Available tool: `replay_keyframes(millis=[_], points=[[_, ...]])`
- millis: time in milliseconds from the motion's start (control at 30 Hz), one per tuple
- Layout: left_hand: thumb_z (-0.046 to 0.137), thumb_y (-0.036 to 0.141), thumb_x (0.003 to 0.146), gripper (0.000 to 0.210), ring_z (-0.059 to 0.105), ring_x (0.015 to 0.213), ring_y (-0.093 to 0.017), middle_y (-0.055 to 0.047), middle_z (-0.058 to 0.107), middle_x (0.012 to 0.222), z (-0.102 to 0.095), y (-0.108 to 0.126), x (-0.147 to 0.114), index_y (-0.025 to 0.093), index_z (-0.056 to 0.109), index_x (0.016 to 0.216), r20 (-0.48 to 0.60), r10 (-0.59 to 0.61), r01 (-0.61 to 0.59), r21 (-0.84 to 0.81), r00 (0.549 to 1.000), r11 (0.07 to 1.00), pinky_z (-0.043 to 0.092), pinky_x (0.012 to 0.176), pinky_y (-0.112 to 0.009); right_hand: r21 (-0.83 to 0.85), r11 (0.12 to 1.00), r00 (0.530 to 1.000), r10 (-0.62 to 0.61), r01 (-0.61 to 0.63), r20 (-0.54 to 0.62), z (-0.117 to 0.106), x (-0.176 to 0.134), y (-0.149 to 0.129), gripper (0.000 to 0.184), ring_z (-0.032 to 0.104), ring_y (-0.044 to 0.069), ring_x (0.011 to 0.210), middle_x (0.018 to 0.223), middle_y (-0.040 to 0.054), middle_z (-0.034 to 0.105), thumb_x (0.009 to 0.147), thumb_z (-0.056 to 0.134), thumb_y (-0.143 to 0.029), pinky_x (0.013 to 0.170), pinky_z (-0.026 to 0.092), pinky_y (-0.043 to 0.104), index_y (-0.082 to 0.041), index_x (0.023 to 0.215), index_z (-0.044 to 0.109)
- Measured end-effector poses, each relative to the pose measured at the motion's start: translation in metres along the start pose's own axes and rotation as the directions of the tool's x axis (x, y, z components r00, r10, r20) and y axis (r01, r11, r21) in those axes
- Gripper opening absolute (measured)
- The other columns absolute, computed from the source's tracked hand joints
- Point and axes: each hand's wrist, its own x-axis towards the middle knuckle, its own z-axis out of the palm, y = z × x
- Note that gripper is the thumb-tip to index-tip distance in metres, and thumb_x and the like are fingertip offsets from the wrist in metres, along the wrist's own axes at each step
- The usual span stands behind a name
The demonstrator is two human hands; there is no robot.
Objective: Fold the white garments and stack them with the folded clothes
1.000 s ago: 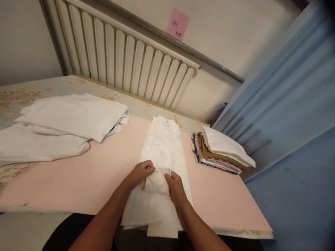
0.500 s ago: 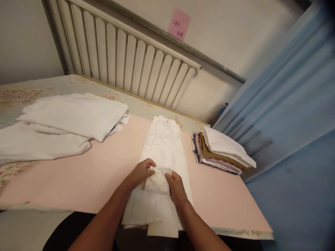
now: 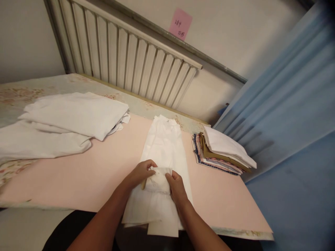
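A white shirt (image 3: 162, 146) lies folded into a long narrow shape, its collar end toward the wall and its lower end over the table's front edge. On top of it is a cuff (image 3: 158, 181), gathered where it meets the sleeve. My left hand (image 3: 142, 173) pinches the cuff's left upper corner between thumb and fingers. At the opposite side my right hand (image 3: 177, 186) grips the cuff's edge, thumb on top and fingers partly hidden beneath. The cuff is spread flat between both hands.
Loose white cloth (image 3: 75, 115) is heaped on the left. To the right sits a stack of folded garments (image 3: 222, 150), white on top. A pink sheet (image 3: 104, 174) covers part of the flowered tablecloth (image 3: 136, 99). Behind stands a radiator (image 3: 125, 55); a blue curtain (image 3: 288, 104) hangs at right.
Both hands keep the same hold on the cuff. Only a very slight shift of the view shows; the shirt and the stacks stay where they were.
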Motion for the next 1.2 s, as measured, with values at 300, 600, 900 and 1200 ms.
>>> replay_keyframes(millis=[300, 600, 900, 1200], points=[[0.055, 0.029, 0.07, 0.015, 0.043, 0.059, -0.011, 0.006, 0.047, 0.063, 0.0, -0.004, 0.003, 0.019, 0.058, 0.081, -0.014, -0.013, 0.014, 0.095, 1.0, 0.995, 0.031, 0.054, -0.024, 0.002, 1.0, 1.0, 0.005, -0.005, 0.003, 0.0, 0.0, 0.001, 0.025, 0.046, 0.012, 0.059, 0.066, -0.0015, 0.059, 0.077, 0.065, -0.037, 0.053, 0.036, 0.022, -0.015, 0.088, 0.066], [0.054, 0.037, 0.074, 0.017, 0.044, 0.061, -0.012, 0.005, 0.049, 0.065, 0.0, 0.001, 0.001, 0.02, 0.057, 0.075, -0.029, -0.02, 0.024, 0.119, 0.999, 0.993, 0.032, 0.056, -0.024, -0.01, 1.0, 1.0, -0.006, 0.007, 0.022, 0.0, -0.001, -0.001, 0.026, 0.048, 0.013, 0.06, 0.067, -0.0011, 0.06, 0.078, 0.063, -0.039, 0.054, 0.037, 0.023, -0.016, 0.088, 0.066], [0.052, 0.039, 0.075, 0.019, 0.043, 0.059, -0.012, 0.005, 0.047, 0.063, 0.003, 0.006, -0.001, 0.02, 0.053, 0.07, -0.059, -0.036, 0.04, 0.07, 0.998, 0.997, 0.032, 0.055, -0.024, -0.003, 1.0, 1.0, -0.005, 0.005, 0.02, 0.0, 0.0, 0.0, 0.026, 0.048, 0.012, 0.059, 0.066, -0.002, 0.06, 0.078, 0.064, -0.04, 0.054, 0.038, 0.023, -0.016, 0.087, 0.065], [0.049, 0.04, 0.079, 0.021, 0.041, 0.046, -0.008, 0.006, 0.048, 0.061, 0.004, 0.005, -0.002, 0.02, 0.053, 0.074, -0.008, -0.057, 0.058, 0.061, 0.998, 0.996, 0.028, 0.044, -0.021, 0.101, 0.995, 0.997, 0.014, -0.022, 0.074, 0.004, -0.003, -0.007, 0.035, 0.055, 0.014, 0.061, 0.074, 0.0016, 0.067, 0.073, 0.071, -0.042, 0.06, 0.044, 0.027, -0.016, 0.096, 0.067]])
